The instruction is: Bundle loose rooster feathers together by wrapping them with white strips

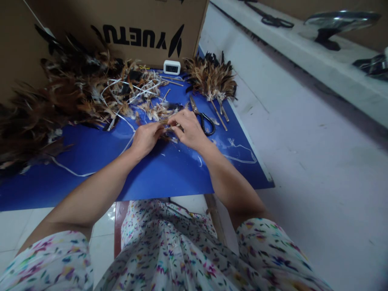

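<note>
Operator: Where is my piece, and how are my fingers on it?

Coach: The small feather wisp is just left of the scissors. You appear to pinch it between the fingers of your left hand and right hand, which hide most of its form.

Operator: How do I handle it well?

Coach: I'd have you pinch lightly and close together, so the thin strands neither slip nor crush. Mind the white cord left of the scissors; it could snag your forearm.

Operator: Any containers?

Coach: What looks like a cardboard box, beyond the scissors; its inside is hidden. The feather pile left of the scissors lies loose on the worktop.
</note>
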Motion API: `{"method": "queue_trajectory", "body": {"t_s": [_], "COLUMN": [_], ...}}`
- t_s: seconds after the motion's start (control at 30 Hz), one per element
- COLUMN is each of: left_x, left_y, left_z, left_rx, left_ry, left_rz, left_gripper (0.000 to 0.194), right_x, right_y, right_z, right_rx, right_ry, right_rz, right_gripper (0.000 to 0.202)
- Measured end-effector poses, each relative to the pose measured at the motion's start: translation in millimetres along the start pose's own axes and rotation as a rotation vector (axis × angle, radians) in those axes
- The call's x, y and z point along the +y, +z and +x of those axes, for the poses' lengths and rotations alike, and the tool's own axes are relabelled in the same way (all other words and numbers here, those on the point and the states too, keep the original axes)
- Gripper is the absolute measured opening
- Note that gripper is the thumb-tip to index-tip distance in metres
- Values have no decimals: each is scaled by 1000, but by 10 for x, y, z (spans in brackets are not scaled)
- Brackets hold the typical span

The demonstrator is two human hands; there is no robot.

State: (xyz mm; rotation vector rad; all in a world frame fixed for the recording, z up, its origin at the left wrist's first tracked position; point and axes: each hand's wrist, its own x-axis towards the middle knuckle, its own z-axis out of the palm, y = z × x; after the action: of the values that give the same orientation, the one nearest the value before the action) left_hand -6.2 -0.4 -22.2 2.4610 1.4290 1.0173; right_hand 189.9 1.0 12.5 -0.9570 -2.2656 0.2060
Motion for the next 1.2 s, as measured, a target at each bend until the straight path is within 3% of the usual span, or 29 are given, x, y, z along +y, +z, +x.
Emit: {"method": "queue_trajectory", "body": {"t_s": [0.47, 0.7, 0.93, 1.2], "left_x": [26, 27, 80, 72], "left_y": [12, 8, -36, -26], "left_z": [-27, -7, 34, 72], "left_rx": [-12, 67, 130, 210], "left_ry": [22, 32, -211, -405], "left_rz": [35, -124, -391, -728], "left_gripper": [21, 16, 14, 11], "right_x": [-30, -32, -5, 111], "right_y": [29, 49, 19, 99], "right_z": [-11, -4, 36, 41], "right_rx": [-26, 52, 377, 428], "right_ry": [-53, -24, 206, 331], "right_rz": [-87, -55, 250, 325], "right_gripper": [19, 13, 34, 38]}}
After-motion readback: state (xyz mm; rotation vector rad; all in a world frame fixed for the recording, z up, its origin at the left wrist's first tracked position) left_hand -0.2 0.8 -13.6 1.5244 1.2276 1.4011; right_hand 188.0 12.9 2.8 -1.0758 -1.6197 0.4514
